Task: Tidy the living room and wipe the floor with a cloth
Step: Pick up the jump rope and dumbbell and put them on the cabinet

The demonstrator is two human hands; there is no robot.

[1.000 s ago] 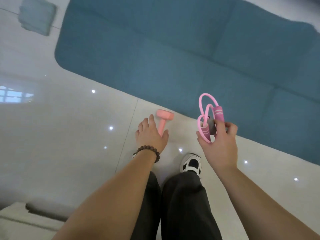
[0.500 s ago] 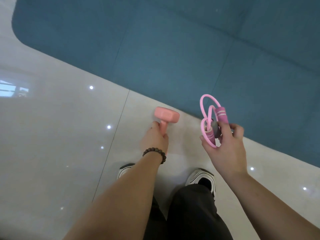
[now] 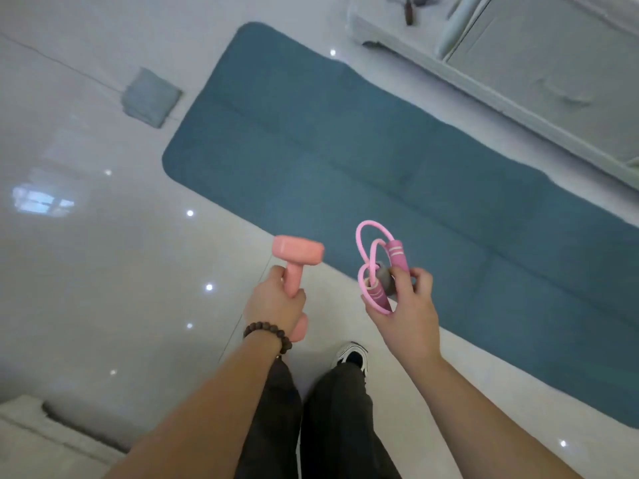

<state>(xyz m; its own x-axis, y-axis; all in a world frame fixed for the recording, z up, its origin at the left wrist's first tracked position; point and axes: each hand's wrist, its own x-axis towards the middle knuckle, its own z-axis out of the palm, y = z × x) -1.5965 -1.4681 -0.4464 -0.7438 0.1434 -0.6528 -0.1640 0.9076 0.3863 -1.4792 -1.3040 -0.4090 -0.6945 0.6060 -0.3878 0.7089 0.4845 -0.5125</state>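
My left hand point(image 3: 275, 305) grips the handle of a small pink dumbbell point(image 3: 297, 252), held up off the floor with one head above my fist and the other below it. My right hand point(image 3: 406, 305) holds a coiled pink skipping rope point(image 3: 375, 261), its loops and a darker pink handle sticking up above my fingers. A folded grey-green cloth point(image 3: 150, 96) lies on the glossy white floor point(image 3: 103, 271) at the far left, beside the corner of the teal mat point(image 3: 345, 150).
The teal mat stretches diagonally from the upper middle to the right edge. A pale sofa or cabinet point(image 3: 536, 63) stands beyond it at the top right. A low white furniture edge point(image 3: 41, 433) sits at the bottom left. My legs and a shoe point(image 3: 351, 354) are below.
My left hand closed round the dumbbell on the floor and lifted it. The view rose and pulled back, bringing the cloth and far furniture into sight. My right hand kept the rope.
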